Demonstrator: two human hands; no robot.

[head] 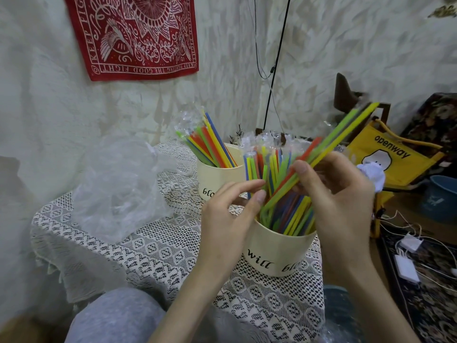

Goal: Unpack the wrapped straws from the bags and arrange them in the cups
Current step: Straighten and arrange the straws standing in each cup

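At lower centre of the frame I see the near cup (277, 253), cream with black lettering, standing on the lace-covered tabletop (158, 246) and packed with wrapped straws (291, 216) in green, yellow, blue and orange. My right hand (331, 191) has its fingers and thumb curled round a tilted bunch of straws (343, 134) whose tips point toward the upper right. My left hand (232, 211) pinches straws at the near cup's left side between thumb and forefinger. Behind it, the far cup (217, 177) holds a leaning sheaf of straws (210, 144). A crumpled clear bag (116, 186) lies at centre left.
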